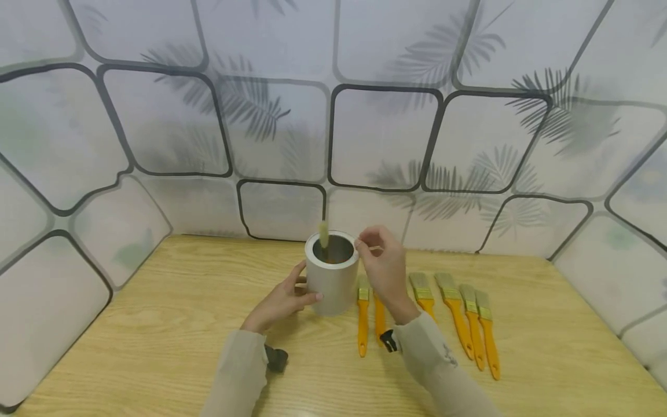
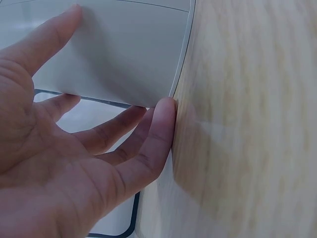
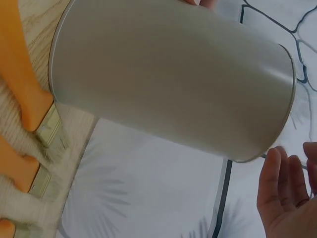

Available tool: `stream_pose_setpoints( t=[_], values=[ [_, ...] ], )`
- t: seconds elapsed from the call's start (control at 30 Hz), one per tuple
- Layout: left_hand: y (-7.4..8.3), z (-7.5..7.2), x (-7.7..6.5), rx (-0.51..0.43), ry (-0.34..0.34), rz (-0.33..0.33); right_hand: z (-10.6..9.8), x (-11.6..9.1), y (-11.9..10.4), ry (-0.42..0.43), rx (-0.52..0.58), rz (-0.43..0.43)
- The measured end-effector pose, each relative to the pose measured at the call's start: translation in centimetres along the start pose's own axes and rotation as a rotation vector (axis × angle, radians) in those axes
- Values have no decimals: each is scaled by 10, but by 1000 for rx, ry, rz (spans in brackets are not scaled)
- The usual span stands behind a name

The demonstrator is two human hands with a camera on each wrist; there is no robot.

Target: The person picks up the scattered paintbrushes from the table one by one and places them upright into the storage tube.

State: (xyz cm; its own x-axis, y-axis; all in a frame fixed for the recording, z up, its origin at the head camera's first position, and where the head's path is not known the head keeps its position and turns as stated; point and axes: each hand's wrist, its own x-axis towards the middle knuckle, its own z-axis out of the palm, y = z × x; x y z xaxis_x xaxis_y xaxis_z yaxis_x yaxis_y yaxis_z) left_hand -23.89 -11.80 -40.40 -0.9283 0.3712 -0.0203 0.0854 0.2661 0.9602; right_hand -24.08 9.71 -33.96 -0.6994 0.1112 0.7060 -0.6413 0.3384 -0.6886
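Observation:
A white cylindrical can (image 1: 331, 289) stands upright on the wooden table, its top uncovered. Inside it a paintbrush (image 1: 323, 234) leans with its pale bristles above the rim. My left hand (image 1: 283, 300) holds the can from the left, thumb at the front and fingers round the side; the left wrist view shows the little finger (image 2: 161, 134) by the can's bottom edge. My right hand (image 1: 384, 266) is at the right of the rim with fingers loosely bent and nothing visible between them. In the right wrist view its fingertips (image 3: 271, 156) lie close to the rim; contact is unclear.
Several orange-handled paintbrushes (image 1: 458, 324) lie in a row on the table (image 1: 156, 324) right of the can, bristles pointing away; one is partly behind my right wrist. A patterned backdrop (image 1: 281, 127) rises at the back and sides.

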Motion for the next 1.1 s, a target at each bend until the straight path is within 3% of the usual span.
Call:
stream_pose_setpoints(
  t=[0.2, 0.5, 1.1],
  values=[
    [0, 1, 0, -1, 12, -24, -22, -3, 8, 7, -81, -2],
    [-1, 1, 2, 11, 21, -32, -53, -6, 17, -58, -210, 91],
    [-1, -1, 2, 12, 8, -30, -111, -16, 27, -147, -307, 272]
  ],
)
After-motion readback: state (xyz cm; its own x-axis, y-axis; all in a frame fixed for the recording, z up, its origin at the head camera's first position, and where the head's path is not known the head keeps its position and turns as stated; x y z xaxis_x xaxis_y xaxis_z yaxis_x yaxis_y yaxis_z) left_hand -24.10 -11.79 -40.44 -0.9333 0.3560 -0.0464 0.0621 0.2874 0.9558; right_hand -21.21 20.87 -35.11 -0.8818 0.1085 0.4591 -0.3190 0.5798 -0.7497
